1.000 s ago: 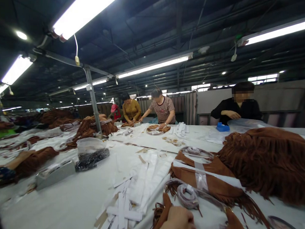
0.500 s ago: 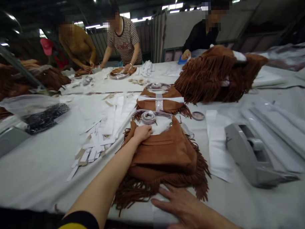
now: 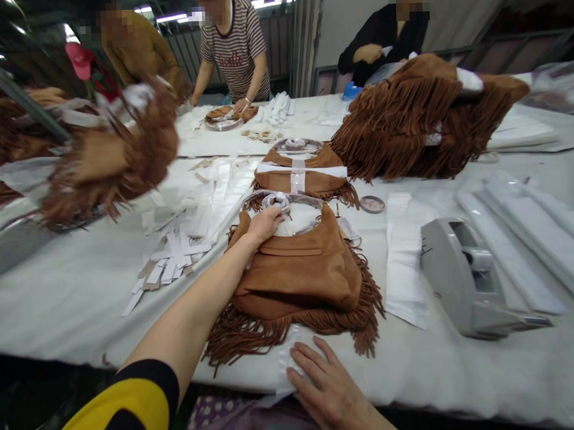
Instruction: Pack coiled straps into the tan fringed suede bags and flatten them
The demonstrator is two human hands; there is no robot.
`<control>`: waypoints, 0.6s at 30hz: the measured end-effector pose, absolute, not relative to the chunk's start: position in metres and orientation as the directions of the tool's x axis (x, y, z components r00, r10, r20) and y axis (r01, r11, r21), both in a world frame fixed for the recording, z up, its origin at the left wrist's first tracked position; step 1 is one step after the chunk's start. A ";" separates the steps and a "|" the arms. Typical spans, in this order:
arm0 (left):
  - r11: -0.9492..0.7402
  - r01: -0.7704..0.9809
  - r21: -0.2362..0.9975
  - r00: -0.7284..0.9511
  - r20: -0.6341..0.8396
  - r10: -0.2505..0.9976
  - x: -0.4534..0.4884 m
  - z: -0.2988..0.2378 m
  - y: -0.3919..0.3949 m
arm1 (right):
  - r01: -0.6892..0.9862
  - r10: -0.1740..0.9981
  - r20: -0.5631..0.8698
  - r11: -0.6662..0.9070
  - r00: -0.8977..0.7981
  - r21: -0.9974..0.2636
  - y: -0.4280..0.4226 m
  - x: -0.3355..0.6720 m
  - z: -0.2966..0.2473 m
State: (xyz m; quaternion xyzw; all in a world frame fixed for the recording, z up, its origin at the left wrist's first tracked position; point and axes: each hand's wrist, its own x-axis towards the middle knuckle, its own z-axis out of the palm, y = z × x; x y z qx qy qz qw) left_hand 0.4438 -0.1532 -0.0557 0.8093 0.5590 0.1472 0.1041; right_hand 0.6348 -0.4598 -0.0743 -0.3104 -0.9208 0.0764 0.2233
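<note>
A brown suede bag with fringe (image 3: 301, 274) lies in front of me on the white table (image 3: 73, 298). My left hand (image 3: 265, 223) rests on the bag's top left corner, fingers curled over its edge beside the wrapped strap (image 3: 279, 201). My right hand (image 3: 327, 382) lies flat and open on a white paper strip (image 3: 288, 365) at the table's near edge, just below the fringe. A second bag (image 3: 300, 175), bound with white paper and tape, lies behind the first.
A grey tape dispenser (image 3: 468, 277) sits to the right, with white paper sheets (image 3: 518, 232) beyond it. Loose white strips (image 3: 184, 234) lie left. A heap of fringed bags (image 3: 420, 119) rises at back right. A blurred bag (image 3: 110, 158) moves at left. Three people work at the far side.
The view dropped from the hall to the table a second ago. Since half a second ago my hands have barely shifted, and a fringed bag has swung into view at left.
</note>
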 end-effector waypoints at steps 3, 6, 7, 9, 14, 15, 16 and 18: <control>-0.394 0.850 0.350 0.359 0.163 0.919 0.444 -0.051 -0.145 | 0.527 0.602 0.363 0.798 -0.711 -0.292 -0.453 0.645 -0.068; -0.417 0.836 0.357 0.376 0.182 0.909 0.444 -0.048 -0.136 | 0.550 0.607 0.303 0.795 -0.735 -0.257 -0.450 0.656 -0.072; -0.422 0.832 0.360 0.382 0.182 0.906 0.444 -0.048 -0.134 | 0.551 0.597 0.279 0.802 -0.752 -0.231 -0.449 0.657 -0.076; -0.429 0.824 0.371 0.391 0.177 0.903 0.443 -0.050 -0.129 | 0.536 0.562 0.250 0.827 -0.789 -0.170 -0.449 0.659 -0.086; -0.405 0.814 0.416 0.371 0.164 0.914 0.445 -0.055 -0.122 | 0.529 0.533 0.266 0.844 -0.803 -0.095 -0.445 0.654 -0.106; -0.397 0.813 0.425 0.362 0.165 0.917 0.446 -0.053 -0.121 | 0.519 0.518 0.284 0.851 -0.807 -0.075 -0.443 0.653 -0.107; -0.389 0.812 0.435 0.350 0.170 0.921 0.446 -0.050 -0.121 | 0.504 0.493 0.309 0.862 -0.813 -0.050 -0.441 0.653 -0.107; -0.373 0.811 0.451 0.318 0.194 0.928 0.445 -0.038 -0.126 | 0.483 0.444 0.385 0.875 -0.809 0.006 -0.437 0.656 -0.105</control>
